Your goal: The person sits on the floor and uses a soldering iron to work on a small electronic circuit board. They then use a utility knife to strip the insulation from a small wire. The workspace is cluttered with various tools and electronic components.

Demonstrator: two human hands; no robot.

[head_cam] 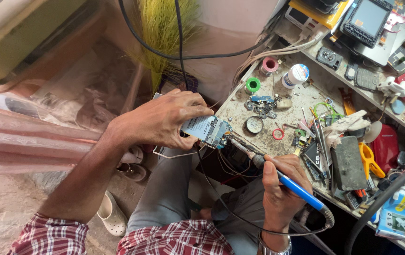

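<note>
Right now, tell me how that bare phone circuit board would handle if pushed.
The circuit board looks thin and stiff, probably light. Pinched at the bench edge by the left hand, it could slide off. Its exposed parts seem fragile near the soldering iron.

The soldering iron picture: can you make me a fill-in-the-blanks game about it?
1. The right hand holds a soldering iron with a ____ handle.
2. The left hand grips a phone circuit ____.
3. The iron's tip points at the ____.
4. Beside the pink spool stands a ____ spool.

Missing words: blue, board, board, green
</note>
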